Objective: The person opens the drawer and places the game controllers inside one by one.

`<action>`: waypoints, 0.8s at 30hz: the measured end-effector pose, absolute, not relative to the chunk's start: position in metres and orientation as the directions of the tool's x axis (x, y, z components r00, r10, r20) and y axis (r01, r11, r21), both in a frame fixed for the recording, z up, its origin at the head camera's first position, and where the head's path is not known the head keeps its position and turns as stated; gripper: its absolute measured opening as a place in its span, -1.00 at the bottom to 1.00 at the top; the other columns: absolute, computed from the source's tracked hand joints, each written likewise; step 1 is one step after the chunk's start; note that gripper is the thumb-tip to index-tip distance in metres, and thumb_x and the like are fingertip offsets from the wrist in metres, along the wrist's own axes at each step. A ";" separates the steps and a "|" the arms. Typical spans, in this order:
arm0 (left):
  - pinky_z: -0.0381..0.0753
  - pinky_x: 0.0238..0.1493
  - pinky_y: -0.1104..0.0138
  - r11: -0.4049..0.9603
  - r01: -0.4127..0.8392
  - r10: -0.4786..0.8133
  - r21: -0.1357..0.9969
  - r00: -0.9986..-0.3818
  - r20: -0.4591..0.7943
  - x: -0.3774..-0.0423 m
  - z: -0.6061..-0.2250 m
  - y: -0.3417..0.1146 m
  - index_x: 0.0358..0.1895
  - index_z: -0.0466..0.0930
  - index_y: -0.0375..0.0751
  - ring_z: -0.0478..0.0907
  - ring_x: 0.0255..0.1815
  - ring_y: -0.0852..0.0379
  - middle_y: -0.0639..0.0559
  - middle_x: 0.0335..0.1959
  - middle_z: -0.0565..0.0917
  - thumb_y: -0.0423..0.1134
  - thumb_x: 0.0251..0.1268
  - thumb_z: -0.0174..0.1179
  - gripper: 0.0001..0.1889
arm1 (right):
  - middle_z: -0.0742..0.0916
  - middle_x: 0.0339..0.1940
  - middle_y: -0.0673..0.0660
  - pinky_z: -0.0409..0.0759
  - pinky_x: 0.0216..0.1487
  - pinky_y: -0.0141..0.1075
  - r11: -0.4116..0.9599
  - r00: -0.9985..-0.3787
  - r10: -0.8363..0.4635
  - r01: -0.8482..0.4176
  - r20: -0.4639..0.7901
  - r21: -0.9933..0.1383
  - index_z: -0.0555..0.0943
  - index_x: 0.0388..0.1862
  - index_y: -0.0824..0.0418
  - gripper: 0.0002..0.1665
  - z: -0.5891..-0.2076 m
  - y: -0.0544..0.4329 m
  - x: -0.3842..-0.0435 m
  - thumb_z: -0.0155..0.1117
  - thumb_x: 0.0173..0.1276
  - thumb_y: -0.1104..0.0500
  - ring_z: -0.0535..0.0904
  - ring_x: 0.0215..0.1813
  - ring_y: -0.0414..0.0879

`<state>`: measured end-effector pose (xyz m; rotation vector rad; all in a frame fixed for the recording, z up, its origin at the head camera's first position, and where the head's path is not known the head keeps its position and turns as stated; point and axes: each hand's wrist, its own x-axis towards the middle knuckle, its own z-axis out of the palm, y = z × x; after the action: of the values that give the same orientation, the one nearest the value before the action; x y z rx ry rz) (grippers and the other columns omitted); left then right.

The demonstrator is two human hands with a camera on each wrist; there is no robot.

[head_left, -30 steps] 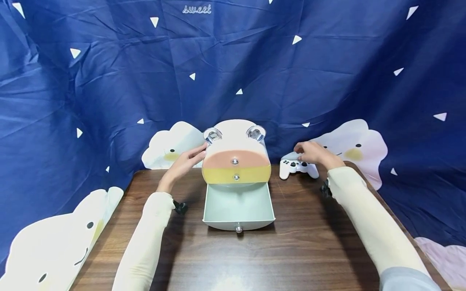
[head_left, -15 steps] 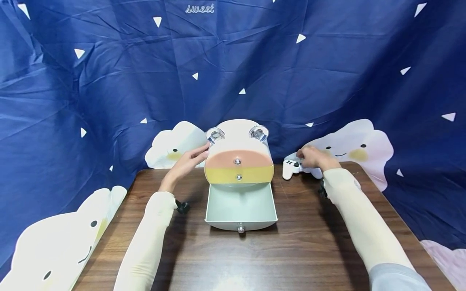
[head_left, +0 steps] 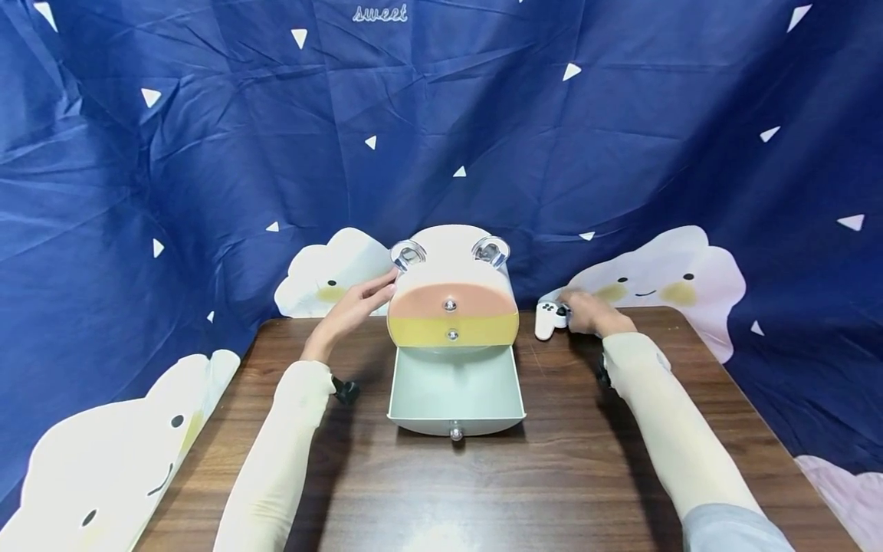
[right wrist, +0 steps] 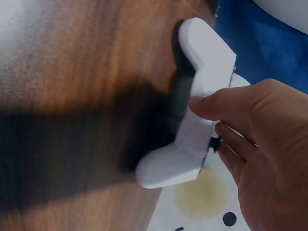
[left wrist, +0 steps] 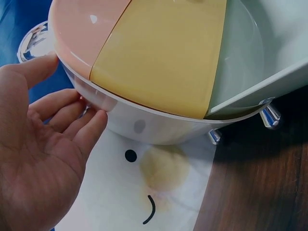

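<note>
A small rounded drawer box (head_left: 451,268) with silver ring-like eyes stands on the table, with pink, yellow and pale green fronts. Its bottom green drawer (head_left: 457,387) is pulled out, and nothing shows inside. My left hand (head_left: 347,316) rests its fingertips against the box's left side; in the left wrist view the fingers are loosely bent and wrap nothing. To the right of the box, my right hand (head_left: 593,313) pinches a white game controller (right wrist: 207,79), its thumb on the near edge and fingers behind. The hand hides the controller's right half in the head view.
The brown wooden table (head_left: 441,483) ends close behind the box and controller. A blue curtain (head_left: 483,100) with white triangles and cloud faces hangs just behind it. Dark wrist-worn devices (head_left: 346,391) sit under both wrists.
My right hand has moved lower over the controller and taken hold of it between thumb and fingers. The left hand stays at the box's side. The head view has shifted slightly.
</note>
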<state>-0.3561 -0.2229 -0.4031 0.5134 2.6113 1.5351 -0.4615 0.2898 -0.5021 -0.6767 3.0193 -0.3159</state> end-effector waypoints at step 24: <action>0.17 0.73 -0.04 0.444 0.203 0.330 0.873 -0.943 0.051 -0.349 -0.390 -0.218 0.69 0.25 -0.03 0.12 0.76 -0.05 0.03 0.71 0.26 0.00 0.72 0.08 -0.38 | 0.80 -0.14 0.28 0.66 -0.10 -0.02 0.917 -0.899 -0.388 -0.355 -0.202 -0.182 0.76 0.12 0.31 -0.25 -0.472 0.275 -0.430 0.74 -0.17 0.22 0.58 -0.20 0.07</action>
<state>-0.3490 -0.2181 -0.3898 0.4746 2.5597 1.5207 -0.4305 0.2750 -0.4719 -0.5588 2.8441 -0.2059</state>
